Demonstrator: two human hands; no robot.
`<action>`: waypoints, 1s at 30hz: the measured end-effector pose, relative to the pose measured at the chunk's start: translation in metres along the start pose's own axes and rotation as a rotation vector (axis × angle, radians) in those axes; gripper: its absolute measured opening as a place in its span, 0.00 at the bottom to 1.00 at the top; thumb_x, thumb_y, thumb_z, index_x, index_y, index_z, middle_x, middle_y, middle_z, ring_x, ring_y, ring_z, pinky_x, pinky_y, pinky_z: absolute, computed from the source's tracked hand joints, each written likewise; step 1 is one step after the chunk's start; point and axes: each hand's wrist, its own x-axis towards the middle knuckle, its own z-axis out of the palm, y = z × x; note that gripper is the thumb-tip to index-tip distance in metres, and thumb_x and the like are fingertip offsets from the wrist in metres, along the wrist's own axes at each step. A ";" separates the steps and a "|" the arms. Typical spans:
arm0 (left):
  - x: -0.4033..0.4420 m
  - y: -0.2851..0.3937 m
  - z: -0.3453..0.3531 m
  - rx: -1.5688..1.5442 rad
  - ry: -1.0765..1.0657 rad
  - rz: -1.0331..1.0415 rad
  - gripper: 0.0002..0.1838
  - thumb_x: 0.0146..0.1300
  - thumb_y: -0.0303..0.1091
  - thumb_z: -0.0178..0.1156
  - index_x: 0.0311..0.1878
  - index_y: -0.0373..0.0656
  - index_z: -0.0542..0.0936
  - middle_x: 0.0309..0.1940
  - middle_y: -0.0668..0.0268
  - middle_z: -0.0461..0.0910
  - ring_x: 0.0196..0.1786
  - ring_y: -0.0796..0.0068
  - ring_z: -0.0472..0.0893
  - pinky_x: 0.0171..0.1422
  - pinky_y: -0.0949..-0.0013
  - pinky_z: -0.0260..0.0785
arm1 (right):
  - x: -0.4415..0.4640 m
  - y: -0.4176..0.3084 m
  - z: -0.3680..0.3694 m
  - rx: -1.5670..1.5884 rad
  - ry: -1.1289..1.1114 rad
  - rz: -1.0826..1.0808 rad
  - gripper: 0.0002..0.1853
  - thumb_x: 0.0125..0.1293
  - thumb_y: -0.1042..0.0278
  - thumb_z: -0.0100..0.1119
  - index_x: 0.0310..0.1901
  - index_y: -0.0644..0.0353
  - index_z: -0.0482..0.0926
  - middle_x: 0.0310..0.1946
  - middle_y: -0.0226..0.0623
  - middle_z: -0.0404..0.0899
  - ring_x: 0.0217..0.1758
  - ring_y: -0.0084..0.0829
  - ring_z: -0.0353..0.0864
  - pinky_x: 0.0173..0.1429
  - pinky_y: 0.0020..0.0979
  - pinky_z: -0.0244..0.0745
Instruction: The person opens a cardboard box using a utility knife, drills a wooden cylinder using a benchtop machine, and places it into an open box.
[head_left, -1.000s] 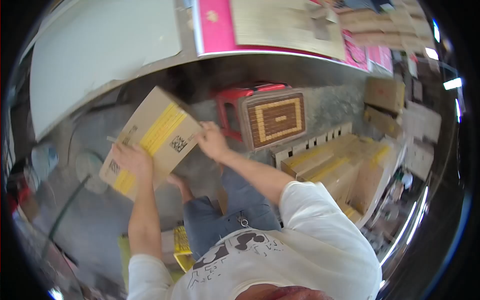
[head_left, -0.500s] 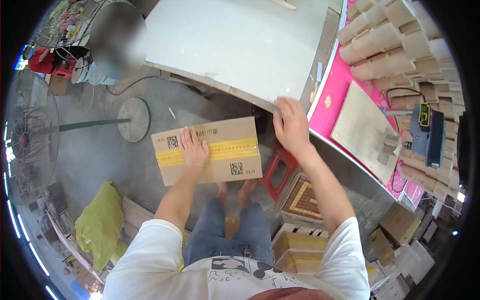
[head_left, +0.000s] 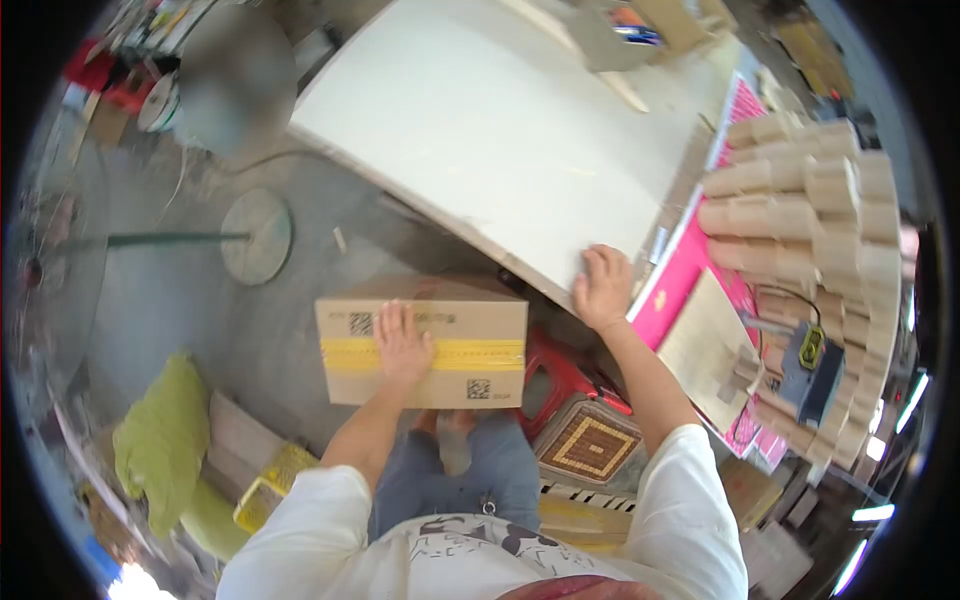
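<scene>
My left hand (head_left: 404, 345) lies flat on top of a taped cardboard box (head_left: 455, 384), its fingers stretched out and pressing on the surface. The box has a yellow tape strip and printed square codes, and is in front of my legs. At the near corner of the white-topped table (head_left: 450, 130) rests my right hand (head_left: 604, 286), fingers loosely spread and holding nothing. Beside it begins a pink-covered surface (head_left: 655, 308).
A red stool (head_left: 548, 375) and a seat with a woven square pattern (head_left: 590, 440) stand right of the box. Stacked wooden pieces (head_left: 770, 235) and a grey-blue tool (head_left: 815, 370) are at right. A fan base (head_left: 256, 237) and green sack (head_left: 165, 440) are at left.
The view has swung toward the right, showing more of the table's far end. My right hand has come over the table corner; my left hand stays flat on the box.
</scene>
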 end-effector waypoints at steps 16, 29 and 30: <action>-0.004 -0.010 0.017 -0.013 -0.092 -0.058 0.42 0.69 0.55 0.55 0.81 0.41 0.62 0.84 0.54 0.50 0.88 0.51 0.43 0.88 0.38 0.33 | -0.006 0.011 0.020 -0.032 -0.054 -0.073 0.23 0.64 0.62 0.57 0.60 0.59 0.78 0.61 0.49 0.73 0.66 0.53 0.68 0.73 0.54 0.61; -0.007 -0.009 0.016 -0.042 -0.066 -0.072 0.42 0.68 0.53 0.58 0.80 0.42 0.64 0.84 0.56 0.52 0.88 0.53 0.47 0.89 0.42 0.33 | -0.005 0.010 0.017 -0.032 -0.102 -0.111 0.26 0.66 0.63 0.56 0.63 0.66 0.74 0.61 0.54 0.72 0.68 0.55 0.66 0.74 0.55 0.58; -0.010 -0.007 0.015 -0.060 -0.077 -0.082 0.42 0.67 0.53 0.58 0.80 0.42 0.64 0.84 0.56 0.53 0.87 0.54 0.47 0.90 0.42 0.34 | -0.006 0.010 0.015 -0.036 -0.120 -0.113 0.26 0.66 0.63 0.56 0.63 0.67 0.74 0.61 0.54 0.72 0.68 0.55 0.66 0.74 0.55 0.58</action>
